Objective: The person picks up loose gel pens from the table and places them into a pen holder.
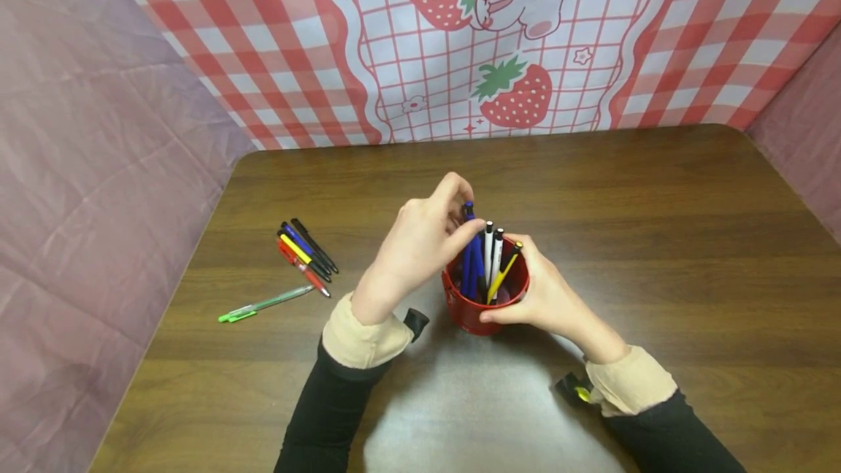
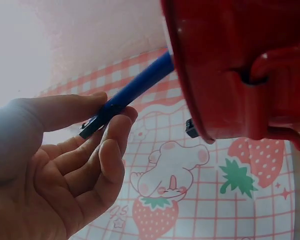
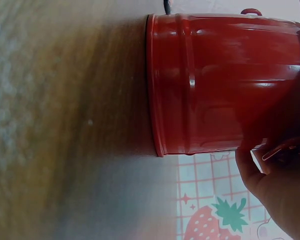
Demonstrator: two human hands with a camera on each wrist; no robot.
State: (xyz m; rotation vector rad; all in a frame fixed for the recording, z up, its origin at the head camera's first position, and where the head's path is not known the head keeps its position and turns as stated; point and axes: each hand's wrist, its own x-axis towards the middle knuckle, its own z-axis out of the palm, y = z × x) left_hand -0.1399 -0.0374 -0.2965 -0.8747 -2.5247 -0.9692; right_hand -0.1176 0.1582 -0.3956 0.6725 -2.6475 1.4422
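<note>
A small red metal bucket [image 1: 469, 318] stands on the table with several pens upright or leaning inside it. Among them are blue pens [image 1: 474, 268], white pens [image 1: 488, 250] and a yellow pen [image 1: 502, 277]. My left hand [image 1: 420, 233] is over the bucket's left side. Its thumb and fingers pinch the end of a blue pen [image 2: 142, 81], which slants past the bucket's rim in the left wrist view. My right hand [image 1: 550, 294] grips the bucket from the right, thumb across the front and fingers behind. The right wrist view shows the bucket's side wall [image 3: 225, 85] up close.
Left of the bucket, a clear green pen [image 1: 279, 301] lies apart from a group of pens that includes a red pen [image 1: 312, 279] and a yellow-and-black pen [image 1: 296, 250]. A strawberry-patterned cloth [image 1: 420, 64] hangs behind the wooden table [image 1: 657, 239].
</note>
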